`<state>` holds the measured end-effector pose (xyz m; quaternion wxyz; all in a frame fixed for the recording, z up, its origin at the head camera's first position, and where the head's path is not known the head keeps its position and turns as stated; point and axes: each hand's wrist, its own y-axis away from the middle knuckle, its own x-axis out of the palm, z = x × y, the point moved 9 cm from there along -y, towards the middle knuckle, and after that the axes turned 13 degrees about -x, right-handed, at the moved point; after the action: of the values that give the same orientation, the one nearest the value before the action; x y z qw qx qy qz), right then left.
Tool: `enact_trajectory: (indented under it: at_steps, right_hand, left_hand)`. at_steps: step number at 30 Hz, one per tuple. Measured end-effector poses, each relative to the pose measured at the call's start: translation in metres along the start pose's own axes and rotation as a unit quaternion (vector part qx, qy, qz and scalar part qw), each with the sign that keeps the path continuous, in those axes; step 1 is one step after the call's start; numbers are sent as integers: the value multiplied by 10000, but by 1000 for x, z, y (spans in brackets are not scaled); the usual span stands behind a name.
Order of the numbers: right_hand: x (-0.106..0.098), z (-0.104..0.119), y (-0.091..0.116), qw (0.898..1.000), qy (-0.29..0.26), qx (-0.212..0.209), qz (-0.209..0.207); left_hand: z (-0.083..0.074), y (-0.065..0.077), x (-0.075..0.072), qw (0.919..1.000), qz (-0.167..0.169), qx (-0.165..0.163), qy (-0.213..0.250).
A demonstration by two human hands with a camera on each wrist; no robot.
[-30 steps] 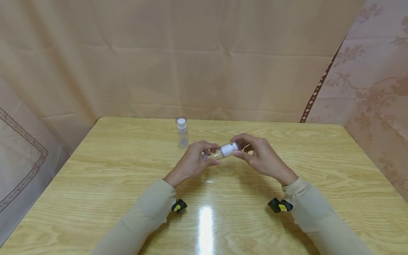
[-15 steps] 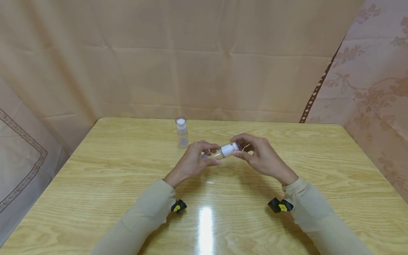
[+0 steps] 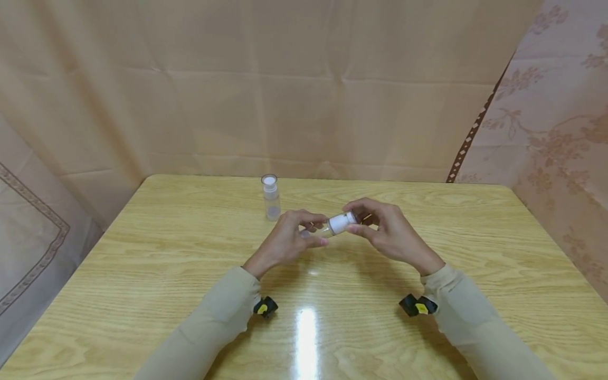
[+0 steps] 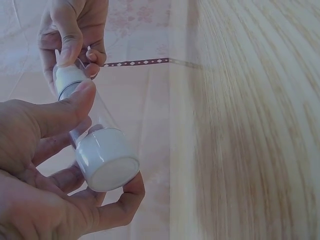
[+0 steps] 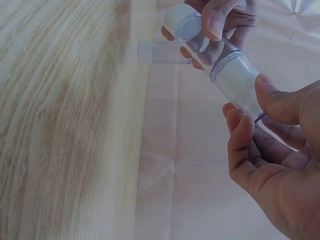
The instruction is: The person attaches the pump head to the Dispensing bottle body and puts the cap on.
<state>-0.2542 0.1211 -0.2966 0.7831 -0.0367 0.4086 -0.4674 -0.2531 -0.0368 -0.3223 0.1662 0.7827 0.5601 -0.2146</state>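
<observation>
Above the table, a small clear pump bottle [image 3: 339, 224] with white ends lies tilted between my two hands. My left hand [image 3: 287, 237] grips its clear lower body with thumb and fingers; the white base [image 4: 108, 160] sticks out past them in the left wrist view. At the other end, my right hand [image 3: 391, 232] pinches the bottle by its white collar [image 5: 237, 77]. Fingers hide part of the bottle's top, so whether a cap sits there is unclear. A second clear bottle [image 3: 272, 206] with a white top stands upright beyond my left hand.
The wood-grain table [image 3: 190, 243] reaches back to a beige curtain [image 3: 304, 105]. Patterned cloth [image 3: 560, 132] hangs at the right, and paler cloth [image 3: 28, 253] at the left. Dark devices [image 3: 418, 305] sit at both wrists.
</observation>
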Motion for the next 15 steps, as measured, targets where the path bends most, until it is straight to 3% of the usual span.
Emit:
enact_trajectory:
  at_steps: [15]
  right_hand:
    - [1, -2, -1, 9999, -131, 25, -3]
  left_hand:
    - [0, -1, -1, 10000, -13, 63, 46]
